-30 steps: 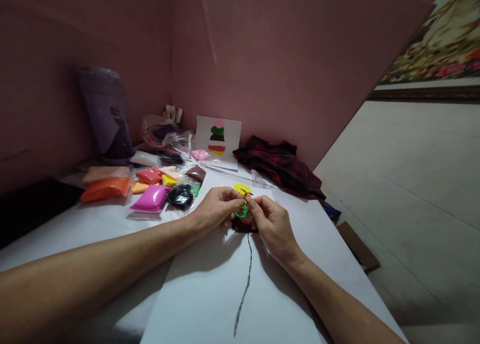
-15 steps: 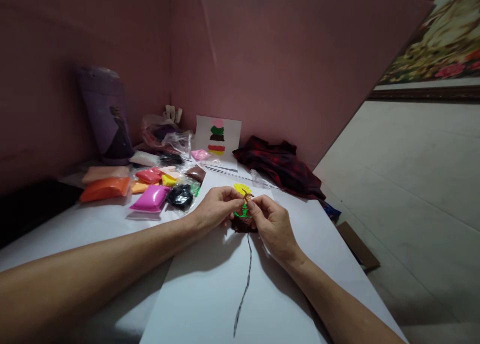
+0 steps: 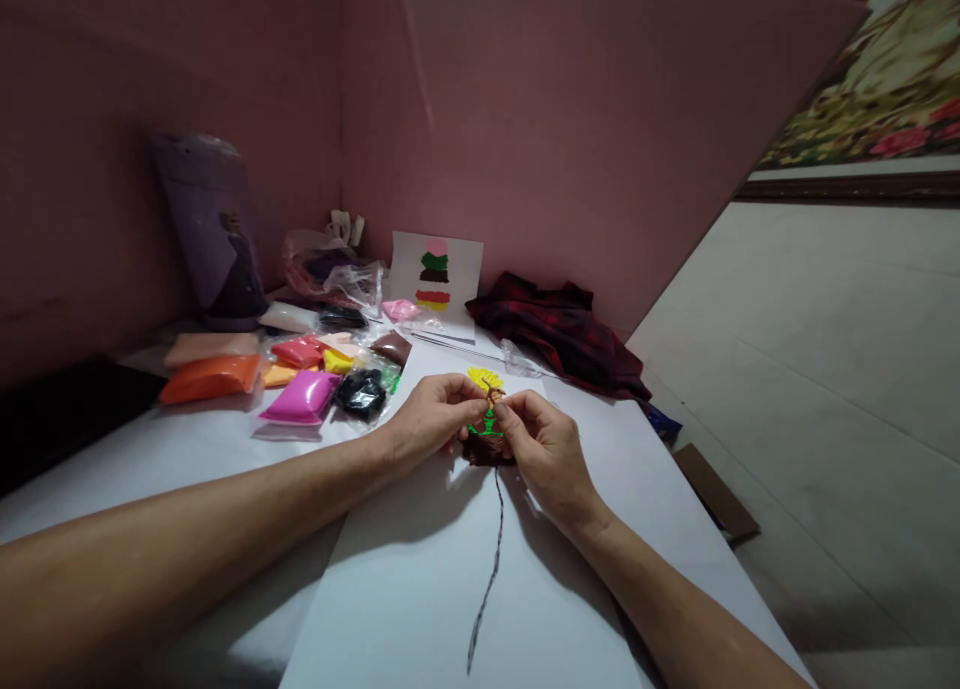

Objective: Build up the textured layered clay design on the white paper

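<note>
Purple container (image 3: pixel 212 234), figure printed on its side, stands near the pink wall (image 3: pixel 525 119). Dark red plaid cloth (image 3: pixel 562 331) lies crumpled on the tabletop (image 3: pixel 142 504). Framed picture (image 3: pixel 877 114) noted upper right, above pale tiles (image 3: pixel 825 329).

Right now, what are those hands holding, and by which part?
The left hand and right hand pinch a thin brown clay strand by its lower part; tips stick up.

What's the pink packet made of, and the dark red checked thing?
The pink packet looks like clear, shiny plastic around something soft, perhaps clay: it bulges and glints. The checked thing seems to be matt woven cloth, since it crumples in folds.
</note>
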Demonstrator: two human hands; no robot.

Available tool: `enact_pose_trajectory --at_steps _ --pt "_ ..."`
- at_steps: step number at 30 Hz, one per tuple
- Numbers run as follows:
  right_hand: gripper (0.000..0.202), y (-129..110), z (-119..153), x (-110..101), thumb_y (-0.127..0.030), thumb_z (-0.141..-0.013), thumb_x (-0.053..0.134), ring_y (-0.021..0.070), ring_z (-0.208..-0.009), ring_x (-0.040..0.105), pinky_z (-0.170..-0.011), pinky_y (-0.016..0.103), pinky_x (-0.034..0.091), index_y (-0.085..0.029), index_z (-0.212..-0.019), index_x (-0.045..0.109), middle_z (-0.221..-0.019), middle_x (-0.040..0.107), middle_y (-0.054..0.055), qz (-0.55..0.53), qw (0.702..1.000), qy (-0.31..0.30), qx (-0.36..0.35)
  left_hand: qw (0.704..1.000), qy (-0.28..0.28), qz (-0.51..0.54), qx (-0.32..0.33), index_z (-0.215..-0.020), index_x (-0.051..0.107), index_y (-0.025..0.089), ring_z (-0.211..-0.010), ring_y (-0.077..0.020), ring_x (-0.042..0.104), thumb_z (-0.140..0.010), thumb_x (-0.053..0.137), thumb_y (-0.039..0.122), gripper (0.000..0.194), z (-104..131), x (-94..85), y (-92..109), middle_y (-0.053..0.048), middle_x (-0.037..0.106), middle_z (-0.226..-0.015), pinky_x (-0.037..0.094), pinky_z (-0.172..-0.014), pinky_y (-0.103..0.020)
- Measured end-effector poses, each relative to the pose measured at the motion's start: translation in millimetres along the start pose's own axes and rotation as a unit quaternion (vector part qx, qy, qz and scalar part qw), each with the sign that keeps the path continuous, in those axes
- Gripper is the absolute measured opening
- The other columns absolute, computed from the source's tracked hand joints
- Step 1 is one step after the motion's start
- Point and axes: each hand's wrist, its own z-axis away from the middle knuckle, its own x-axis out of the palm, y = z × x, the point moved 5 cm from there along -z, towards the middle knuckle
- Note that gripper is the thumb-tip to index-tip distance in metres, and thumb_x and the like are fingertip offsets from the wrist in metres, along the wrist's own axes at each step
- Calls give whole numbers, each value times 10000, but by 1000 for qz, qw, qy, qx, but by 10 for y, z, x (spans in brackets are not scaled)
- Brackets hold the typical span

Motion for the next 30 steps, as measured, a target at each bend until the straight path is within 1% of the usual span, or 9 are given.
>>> enact_pose_trajectory --at_steps 8,12,18,25,30 --pt "196 6 7 7 -339 -860 532 121 -564 534 -531 219 427 -175 -766 584 -669 626 6 3 1000 -9 0 1000 -5 -9 4 -759 549 117 -405 -49 440 -690 613 276 185 -5 1 -7 51 506 -571 352 -363 -171" --pt "205 -6 9 13 -341 -859 533 116 -547 521 -513 216 420 -175 -750 583 -654 614 2 -3 1000 -11 -4 1000 -8 -17 6 -758 545 120 -426 -52 452 -690 609 276 182 -8 -6 -16 45 511 -597 356 -364 -170" --pt "213 -29 12 19 -338 -860 526 110 -530 495 -489 211 410 -171 -738 578 -632 588 1 1 1000 -14 -11 1000 -11 -14 12 -747 550 129 -410 -48 430 -684 614 292 186 -11 4 -8 52 503 -580 350 -361 -172" --pt "213 -47 12 6 -344 -865 518 119 -551 524 -525 217 427 -173 -756 584 -655 609 5 26 1000 -6 -17 1000 -10 -17 16 -759 557 122 -422 -54 432 -682 622 333 234 -8 1 3 41 511 -597 348 -363 -175" --pt "195 -51 19 -5 -333 -868 521 129 -584 553 -557 225 446 -173 -783 593 -694 628 13 21 1000 -2 -17 1000 -12 -15 16 -775 560 120 -431 -52 434 -703 613 326 225 -6 -1 -12 42 510 -600 352 -368 -167"
